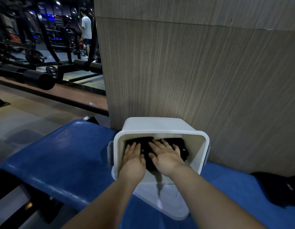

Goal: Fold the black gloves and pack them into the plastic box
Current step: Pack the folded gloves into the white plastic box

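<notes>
A white plastic box (160, 125) stands on a blue padded bench (64, 156), against a wood-grain wall. Folded black gloves (147, 152) lie inside it, on the bottom. Both my hands reach into the box. My left hand (132, 157) lies flat on the left part of the gloves, fingers straight. My right hand (166, 155) presses flat on the right part, fingers spread. Much of the gloves is hidden under my hands.
More black fabric (280, 187) lies on the bench at the right edge. The wood-grain wall (193, 71) rises right behind the box. Gym machines (44, 55) and a person (86, 28) stand far off at the upper left.
</notes>
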